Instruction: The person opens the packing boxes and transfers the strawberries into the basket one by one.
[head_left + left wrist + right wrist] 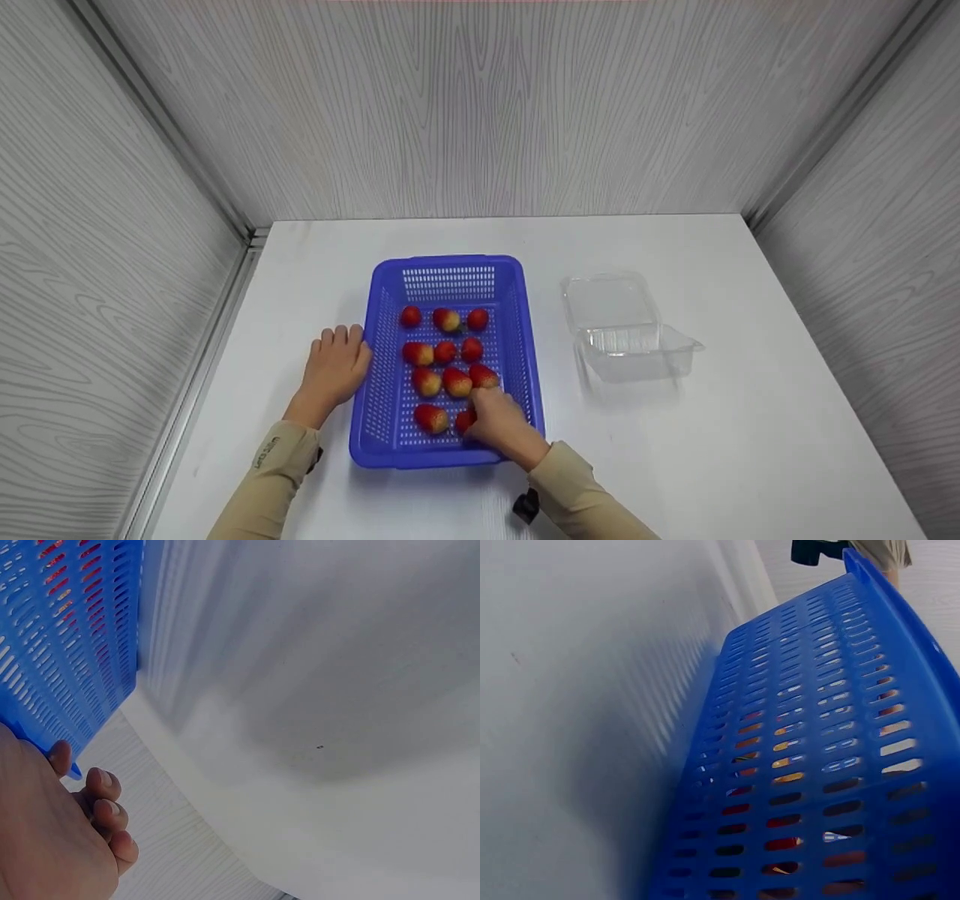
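My left hand (335,367) rests flat-fingered against the blue basket (382,420) while my right hand (501,426) pinches a strawberry (465,421) at its near edge; lifting it clear seems next.

Left grip (335,369) flat, fingers straight; right grip (499,424) curled, reaching down.

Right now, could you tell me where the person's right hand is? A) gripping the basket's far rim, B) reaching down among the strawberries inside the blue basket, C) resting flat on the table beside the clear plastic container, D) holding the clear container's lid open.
B: in the head view the right hand is down inside the blue basket, fingers at a strawberry near its front, while the clear container sits untouched on the table.
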The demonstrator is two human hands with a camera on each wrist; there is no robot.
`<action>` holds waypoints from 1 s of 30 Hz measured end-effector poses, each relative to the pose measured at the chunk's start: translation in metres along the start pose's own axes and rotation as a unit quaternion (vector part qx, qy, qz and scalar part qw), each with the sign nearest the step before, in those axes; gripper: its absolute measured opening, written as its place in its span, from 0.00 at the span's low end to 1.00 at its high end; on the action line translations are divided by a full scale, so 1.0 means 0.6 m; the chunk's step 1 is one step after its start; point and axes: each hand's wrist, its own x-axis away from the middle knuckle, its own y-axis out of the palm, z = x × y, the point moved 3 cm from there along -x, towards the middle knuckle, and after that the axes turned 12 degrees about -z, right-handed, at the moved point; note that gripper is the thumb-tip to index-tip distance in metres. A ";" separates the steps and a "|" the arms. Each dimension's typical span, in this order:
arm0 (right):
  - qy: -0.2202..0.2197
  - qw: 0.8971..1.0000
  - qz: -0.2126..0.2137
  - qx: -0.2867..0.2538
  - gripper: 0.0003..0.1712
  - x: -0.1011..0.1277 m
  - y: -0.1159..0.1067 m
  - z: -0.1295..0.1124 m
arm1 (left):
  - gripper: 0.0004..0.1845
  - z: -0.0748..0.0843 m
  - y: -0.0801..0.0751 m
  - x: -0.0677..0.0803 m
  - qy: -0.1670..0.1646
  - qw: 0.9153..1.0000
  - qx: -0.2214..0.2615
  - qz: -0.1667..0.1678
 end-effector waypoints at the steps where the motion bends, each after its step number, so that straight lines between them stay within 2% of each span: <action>1: 0.000 1.000 0.000 0.002 0.19 -0.002 0.000 0.000 | 0.12 0.000 -0.002 -0.001 0.000 1.000 -0.001 0.000; 9: 0.009 1.000 -0.004 0.015 0.22 -0.013 0.000 0.001 | 0.11 -0.003 -0.006 -0.003 0.000 1.000 -0.001 0.002; 20: 0.007 1.000 0.006 0.020 0.25 -0.002 -0.003 0.005 | 0.09 0.006 -0.003 0.001 0.005 1.000 0.004 0.010; 27: -0.009 0.999 0.032 0.000 0.15 0.016 -0.029 -0.002 | 0.10 0.004 -0.003 0.002 -0.001 1.000 0.000 0.001; 30: -0.049 0.996 0.080 0.008 0.10 0.025 -0.047 -0.004 | 0.10 0.002 -0.006 0.001 -0.005 1.000 0.000 -0.004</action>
